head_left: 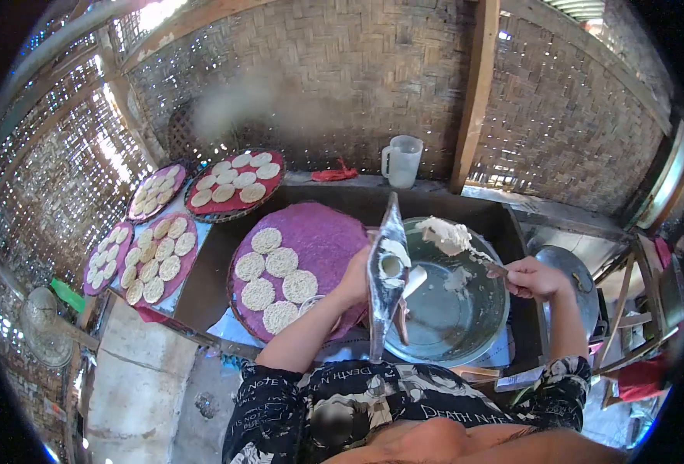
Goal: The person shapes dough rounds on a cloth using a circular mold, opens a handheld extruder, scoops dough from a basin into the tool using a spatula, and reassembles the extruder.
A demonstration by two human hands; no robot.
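My left hand (355, 272) is closed around a long dark metal dough press (388, 301). A round opening sits in the middle of the press, with pale dough smeared about it. In my right hand (539, 278) is a spoon (490, 261), gripped by its handle. A lump of pale dough (445, 234) clings to its far end, above the large grey basin (466, 352). More dough sticks to the basin's inner wall. Left of the press, a round tray covered in purple cloth (323, 228) carries several flat discs of pale strands (258, 295).
Several more cloth-covered trays stand to the left, among them a red one (226, 206), all bearing pale discs. A plastic measuring jug (402, 161) and a red plastic bag (334, 173) rest on the ledge behind. A woven wall (319, 85) rises at the back.
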